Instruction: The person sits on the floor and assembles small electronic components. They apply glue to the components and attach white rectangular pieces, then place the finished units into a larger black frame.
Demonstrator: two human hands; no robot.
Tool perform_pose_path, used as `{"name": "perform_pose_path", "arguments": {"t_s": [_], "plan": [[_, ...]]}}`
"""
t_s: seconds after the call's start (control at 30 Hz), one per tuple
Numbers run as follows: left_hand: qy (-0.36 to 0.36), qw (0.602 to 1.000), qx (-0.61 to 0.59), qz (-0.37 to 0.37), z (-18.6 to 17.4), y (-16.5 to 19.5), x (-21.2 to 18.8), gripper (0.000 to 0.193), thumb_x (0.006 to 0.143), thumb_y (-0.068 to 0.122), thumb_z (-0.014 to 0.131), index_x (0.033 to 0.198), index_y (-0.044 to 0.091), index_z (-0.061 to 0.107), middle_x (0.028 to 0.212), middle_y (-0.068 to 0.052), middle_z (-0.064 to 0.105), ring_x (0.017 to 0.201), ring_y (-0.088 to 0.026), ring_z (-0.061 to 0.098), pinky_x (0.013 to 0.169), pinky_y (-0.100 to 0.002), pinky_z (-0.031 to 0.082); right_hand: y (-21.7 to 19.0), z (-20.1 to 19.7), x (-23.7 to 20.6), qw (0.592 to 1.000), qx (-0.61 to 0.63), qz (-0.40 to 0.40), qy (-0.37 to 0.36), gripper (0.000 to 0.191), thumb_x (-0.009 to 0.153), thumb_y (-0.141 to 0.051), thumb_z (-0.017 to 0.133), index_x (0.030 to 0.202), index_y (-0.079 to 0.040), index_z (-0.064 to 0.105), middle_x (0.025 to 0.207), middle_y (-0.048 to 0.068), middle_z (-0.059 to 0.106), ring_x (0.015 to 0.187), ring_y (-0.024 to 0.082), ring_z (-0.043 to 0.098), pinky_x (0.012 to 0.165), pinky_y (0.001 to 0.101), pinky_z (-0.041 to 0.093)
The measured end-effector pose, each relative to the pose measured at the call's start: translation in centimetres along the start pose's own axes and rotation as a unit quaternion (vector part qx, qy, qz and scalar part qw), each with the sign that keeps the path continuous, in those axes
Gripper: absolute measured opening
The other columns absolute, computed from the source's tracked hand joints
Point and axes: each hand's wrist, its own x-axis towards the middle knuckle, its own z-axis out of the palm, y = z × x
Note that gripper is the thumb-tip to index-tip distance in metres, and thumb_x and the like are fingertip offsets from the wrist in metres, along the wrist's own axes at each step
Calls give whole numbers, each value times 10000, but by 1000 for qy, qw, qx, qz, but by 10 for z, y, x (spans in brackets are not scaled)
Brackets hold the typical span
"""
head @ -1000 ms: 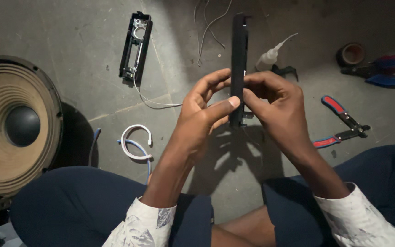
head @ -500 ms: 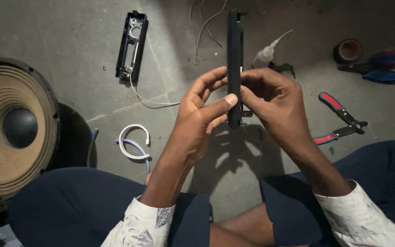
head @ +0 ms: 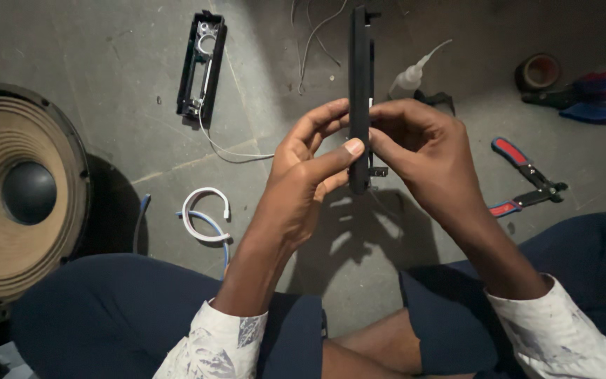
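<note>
I hold a long, narrow black plastic housing (head: 360,77) edge-on and upright over the concrete floor. My left hand (head: 308,168) grips its lower part from the left, thumb laid across the edge. My right hand (head: 422,151) clasps the same part from the right, fingers wrapped around it. A second black housing half (head: 201,64) with metal parts inside lies on the floor at upper left, a thin white wire (head: 229,147) trailing from it.
A large speaker cone (head: 15,200) sits at left. A white cable loop (head: 203,216) lies by my left knee. Red-handled pliers (head: 524,175) lie at right, a glue bottle (head: 415,70), tape roll (head: 538,70) and blue-red tools (head: 597,95) beyond. My knees fill the bottom.
The housing and both hands have shifted slightly; my grip on the lower part stays the same.
</note>
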Motion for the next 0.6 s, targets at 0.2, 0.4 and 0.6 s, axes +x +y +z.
{"name": "perform_pose_path", "arguments": {"t_s": [0.2, 0.4, 0.6], "plan": [[-23, 1000, -17, 5, -2, 1, 1, 637, 865, 117, 729, 1438, -24, 488, 1370, -186, 563, 1224, -231, 626, 939, -394, 590, -3, 2, 0, 1000, 4, -19, 11, 215, 1005, -76, 682, 1217, -38, 676, 1095, 71, 748, 1046, 157, 746, 938, 314, 625], [-33, 999, -20, 0, -5, 4, 3, 632, 862, 115, 730, 1428, -30, 490, 1386, -188, 549, 1170, -226, 645, 897, -356, 621, -13, 2, -2, 999, 14, -37, 16, 350, 982, -67, 686, 1312, -60, 570, 1133, 75, 723, 1079, 156, 740, 948, 320, 627], [-23, 1000, 6, -10, -3, 3, 2, 614, 857, 140, 743, 1416, 5, 527, 1377, -168, 571, 1163, -219, 645, 870, -381, 619, -15, -2, -3, 998, -61, -23, 13, 310, 978, -86, 697, 1280, -63, 633, 1085, 65, 749, 1030, 147, 756, 906, 303, 630]]}}
